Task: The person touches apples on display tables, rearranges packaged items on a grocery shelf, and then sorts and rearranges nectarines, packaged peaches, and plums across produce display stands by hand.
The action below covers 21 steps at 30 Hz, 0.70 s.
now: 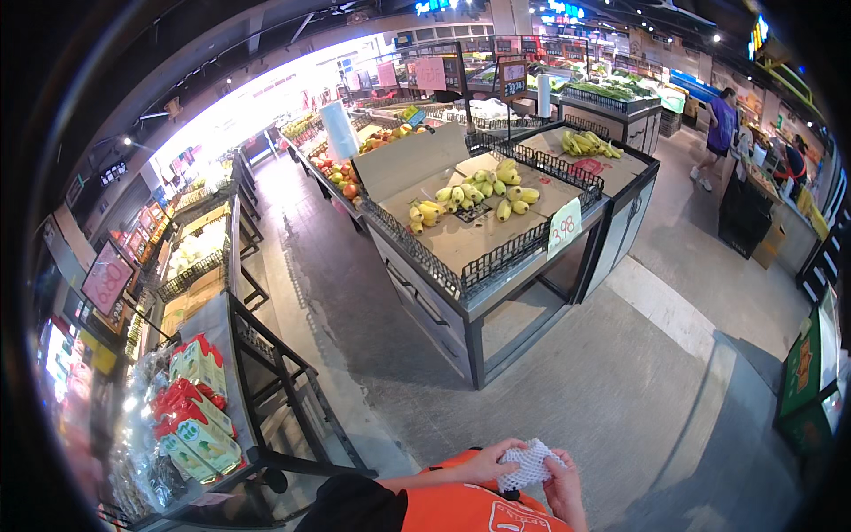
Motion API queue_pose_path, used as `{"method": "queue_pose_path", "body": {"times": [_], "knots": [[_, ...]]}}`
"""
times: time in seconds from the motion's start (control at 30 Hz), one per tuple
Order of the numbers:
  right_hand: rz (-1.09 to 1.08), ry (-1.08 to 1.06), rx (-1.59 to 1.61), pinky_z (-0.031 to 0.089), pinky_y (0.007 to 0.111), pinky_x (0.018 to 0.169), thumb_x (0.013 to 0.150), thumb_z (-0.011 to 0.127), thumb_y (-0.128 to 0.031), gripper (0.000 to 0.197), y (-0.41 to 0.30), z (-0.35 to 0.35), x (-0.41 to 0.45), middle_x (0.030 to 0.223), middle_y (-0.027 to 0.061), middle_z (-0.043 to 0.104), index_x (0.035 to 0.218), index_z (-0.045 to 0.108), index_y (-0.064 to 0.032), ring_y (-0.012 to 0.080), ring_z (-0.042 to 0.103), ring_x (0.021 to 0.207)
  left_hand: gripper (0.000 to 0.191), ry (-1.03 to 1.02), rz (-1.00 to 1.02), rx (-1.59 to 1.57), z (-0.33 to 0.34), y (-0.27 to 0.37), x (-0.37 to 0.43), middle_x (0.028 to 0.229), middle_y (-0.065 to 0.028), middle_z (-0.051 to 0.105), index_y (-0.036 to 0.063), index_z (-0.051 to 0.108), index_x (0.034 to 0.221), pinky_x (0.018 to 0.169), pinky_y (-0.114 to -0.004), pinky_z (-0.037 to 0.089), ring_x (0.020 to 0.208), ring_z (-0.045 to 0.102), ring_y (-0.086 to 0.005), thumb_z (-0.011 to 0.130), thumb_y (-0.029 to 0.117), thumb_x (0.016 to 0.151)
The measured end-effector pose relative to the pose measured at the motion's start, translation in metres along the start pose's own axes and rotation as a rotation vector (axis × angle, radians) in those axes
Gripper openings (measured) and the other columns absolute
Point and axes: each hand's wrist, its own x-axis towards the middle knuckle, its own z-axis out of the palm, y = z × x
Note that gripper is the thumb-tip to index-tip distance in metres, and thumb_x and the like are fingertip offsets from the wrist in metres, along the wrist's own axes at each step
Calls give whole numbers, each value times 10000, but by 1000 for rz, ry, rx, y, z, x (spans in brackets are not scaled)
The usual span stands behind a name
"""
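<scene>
Low in the view, in front of an orange apron (459,509), a white foam fruit net (525,467) is held between both hands. My left hand (488,462) grips its left side, and my right hand (564,480) pinches its right edge. Whether anything is inside the net cannot be told. Beyond the hands stands a display stand with bunches of bananas (488,189) lying on a cardboard lining (425,249), edged by a low black plastic fence (508,256). A handwritten price card (564,228) hangs at its front corner.
At the left, a metal-framed shelf (243,412) bears red-topped drink cartons (199,439). A second banana stand (638,173) adjoins the first. A person in purple (721,126) stands far right near a counter, with another person (794,159) behind it. A green case (808,372) stands at the right edge.
</scene>
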Motion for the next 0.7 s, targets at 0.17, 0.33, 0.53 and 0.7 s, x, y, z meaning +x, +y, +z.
{"method": "queue_pose_path", "body": {"times": [0.17, 0.33, 0.53, 0.7], "knots": [[33, -14, 33, 468, 279, 674, 768, 525, 19, 124, -17, 1, 26, 801, 64, 566, 879, 496, -28, 156, 558, 739, 443, 7, -5, -65, -7, 5, 37, 1064, -86, 475, 43, 348, 1202, 805, -253, 392, 958, 465, -133, 523, 39, 796], [-35, -36, -20, 475, 307, 698, 751, 538, 13, 177, -42, 5, 58, 856, 79, 568, 913, 483, -33, 181, 565, 770, 503, 21, 40, -125, -23, 10, 82, 1076, -87, 481, 32, 320, 1214, 831, -276, 394, 973, 481, -161, 564, 71, 776], [-88, -78, -133, 472, 292, 688, 707, 559, 66, 237, -74, 46, 96, 817, 72, 572, 909, 492, -39, 170, 566, 740, 493, 55, -51, -192, -49, 51, 126, 1020, -80, 530, 37, 410, 1158, 806, -266, 412, 922, 508, -142, 638, 132, 731], [-123, -145, -446, 427, 216, 613, 684, 587, 58, 205, -89, 75, 134, 756, 41, 559, 852, 527, -43, 120, 534, 662, 318, 126, -159, -87, -82, 71, 133, 886, -52, 586, 17, 521, 1023, 729, -270, 444, 818, 546, -122, 620, 122, 739]]}}
